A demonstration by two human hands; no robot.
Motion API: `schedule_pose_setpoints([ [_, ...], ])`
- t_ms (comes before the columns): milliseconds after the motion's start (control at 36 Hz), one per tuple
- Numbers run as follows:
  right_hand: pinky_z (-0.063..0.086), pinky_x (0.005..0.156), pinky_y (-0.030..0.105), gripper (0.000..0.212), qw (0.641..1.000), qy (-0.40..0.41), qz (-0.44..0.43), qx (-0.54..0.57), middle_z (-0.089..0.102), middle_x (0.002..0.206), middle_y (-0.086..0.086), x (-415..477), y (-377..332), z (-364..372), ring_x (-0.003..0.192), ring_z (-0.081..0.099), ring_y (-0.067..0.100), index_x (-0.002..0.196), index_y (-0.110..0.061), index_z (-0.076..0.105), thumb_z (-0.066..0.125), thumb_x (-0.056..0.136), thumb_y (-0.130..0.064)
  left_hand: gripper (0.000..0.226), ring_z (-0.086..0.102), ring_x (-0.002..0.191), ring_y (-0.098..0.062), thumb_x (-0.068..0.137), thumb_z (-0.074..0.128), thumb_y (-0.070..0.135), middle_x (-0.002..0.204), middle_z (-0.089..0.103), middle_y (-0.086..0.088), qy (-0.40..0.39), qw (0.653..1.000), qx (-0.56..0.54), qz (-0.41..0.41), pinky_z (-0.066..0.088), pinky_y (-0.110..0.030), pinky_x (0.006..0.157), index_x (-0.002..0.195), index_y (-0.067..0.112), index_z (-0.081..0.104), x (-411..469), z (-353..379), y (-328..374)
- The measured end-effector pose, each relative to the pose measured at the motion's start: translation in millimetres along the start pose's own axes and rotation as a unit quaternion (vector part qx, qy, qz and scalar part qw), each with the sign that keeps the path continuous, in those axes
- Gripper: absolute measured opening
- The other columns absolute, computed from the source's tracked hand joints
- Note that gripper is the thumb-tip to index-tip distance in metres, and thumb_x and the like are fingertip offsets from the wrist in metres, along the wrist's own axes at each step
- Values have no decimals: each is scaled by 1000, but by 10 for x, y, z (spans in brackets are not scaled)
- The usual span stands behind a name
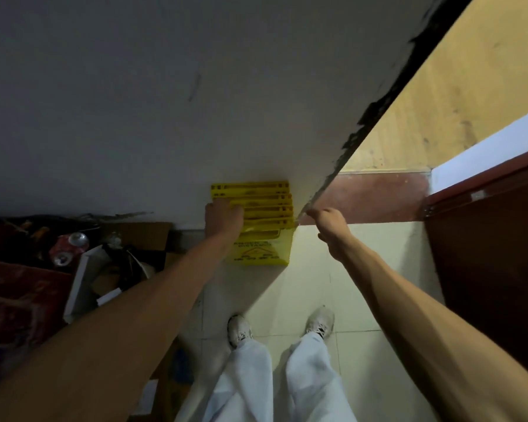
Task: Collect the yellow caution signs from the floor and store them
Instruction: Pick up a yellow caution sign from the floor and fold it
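Yellow plastic folding caution signs [258,220], stacked upright against grey wall [165,102] on pale tiled floor [333,269]. Left hand [223,217] clamped on stack's top edge; right hand [328,222] closed, beside stack, contents unclear.

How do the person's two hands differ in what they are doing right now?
The left hand lies on top of the stack of yellow caution signs leaning by the wall; the right hand is beside the stack, at the wall's corner edge. The left covers part of the signs; the right looks curled, apparently holding nothing. Both arms are bare and reach forward.
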State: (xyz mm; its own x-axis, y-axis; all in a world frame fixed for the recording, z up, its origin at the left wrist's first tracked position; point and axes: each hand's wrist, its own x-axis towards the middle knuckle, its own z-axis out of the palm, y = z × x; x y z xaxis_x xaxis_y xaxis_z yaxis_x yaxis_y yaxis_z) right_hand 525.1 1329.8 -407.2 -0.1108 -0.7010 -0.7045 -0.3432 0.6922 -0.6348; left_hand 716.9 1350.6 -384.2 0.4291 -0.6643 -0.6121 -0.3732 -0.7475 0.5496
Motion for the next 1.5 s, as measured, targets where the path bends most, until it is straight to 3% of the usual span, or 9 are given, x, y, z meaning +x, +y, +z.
schedule_pose_setpoints([
  [56, 48, 92, 40, 35, 1000, -7, 7, 3, 59, 107, 6, -151, -53, -175, 99, 56, 23, 119, -1, 62, 55, 92, -22, 38, 55, 118, -33, 95, 44, 20, 133, 56, -15, -14, 1000, 6, 21, 48, -42, 97, 130, 8, 54, -218, 36, 170],
  [222, 42, 72, 33, 17, 1000, -17, -17, 19, 57, 78, 4, -474, -215, -960, 75, 51, 18, 81, -12, 65, 54, 93, -18, 17, 56, 83, -23, 91, 50, 19, 86, 61, -6, -84, 992, -1, 96, 43, -28, 67, 93, 13, 65, -856, 383, 868],
  [333, 43, 72, 33, 18, 998, -7, -39, 43, 56, 87, 11, -579, -278, -1722, 82, 50, 22, 99, -4, 67, 55, 94, -16, 20, 59, 81, -24, 84, 49, 20, 77, 62, -6, -124, 987, -13, 106, 46, -34, 73, 66, 19, 58, -1200, 808, 1380],
  [444, 36, 58, 26, 7, 996, 12, -46, 75, 50, 86, 11, -620, -294, -2602, 66, 45, 16, 94, -12, 61, 54, 91, -14, 18, 58, 83, -22, 91, 49, 19, 86, 62, -7, -149, 980, -32, 128, 47, -34, 76, 77, 19, 61, -1650, 1231, 2045],
  [556, 46, 74, 32, 9, 992, 49, -60, 104, 57, 84, 6, -611, -398, -3529, 77, 54, 17, 97, -9, 58, 53, 92, -15, 20, 58, 94, -25, 96, 45, 18, 105, 58, -12, -160, 976, -45, 138, 47, -33, 80, 107, 7, 57, -1981, 1648, 2722],
  [750, 45, 73, 32, 16, 982, 92, -118, 115, 59, 92, 8, -560, -705, -4608, 80, 55, 19, 100, -4, 64, 54, 92, -13, 21, 59, 97, -27, 94, 48, 19, 110, 58, -11, -145, 969, -88, 178, 44, -35, 86, 109, 6, 57, -2224, 1953, 3637],
  [1028, 50, 94, 40, 28, 979, 91, -160, 81, 58, 110, 7, -30, -1417, -4998, 105, 56, 24, 117, 1, 63, 52, 95, -15, 35, 56, 113, -31, 95, 45, 21, 117, 54, -14, -142, 965, -159, 153, 44, -40, 99, 124, 3, 51, -1768, 2094, 4473],
  [1361, 47, 74, 35, 34, 987, 48, -151, -2, 51, 91, 11, 1229, -3058, -4737, 85, 50, 21, 117, 14, 58, 52, 91, -7, 23, 57, 92, -23, 91, 48, 22, 87, 55, -4, -73, 964, -237, 94, 45, -33, 81, 103, 4, 56, -266, 1864, 5564],
  [1500, 49, 77, 34, 22, 985, 9, -169, -21, 56, 92, 10, 1737, -3697, -4537, 87, 54, 21, 104, 1, 64, 51, 93, -11, 17, 56, 89, -21, 91, 47, 22, 80, 54, -1, -41, 955, -287, 66, 45, -32, 81, 91, 8, 57, 144, 1675, 5877],
])
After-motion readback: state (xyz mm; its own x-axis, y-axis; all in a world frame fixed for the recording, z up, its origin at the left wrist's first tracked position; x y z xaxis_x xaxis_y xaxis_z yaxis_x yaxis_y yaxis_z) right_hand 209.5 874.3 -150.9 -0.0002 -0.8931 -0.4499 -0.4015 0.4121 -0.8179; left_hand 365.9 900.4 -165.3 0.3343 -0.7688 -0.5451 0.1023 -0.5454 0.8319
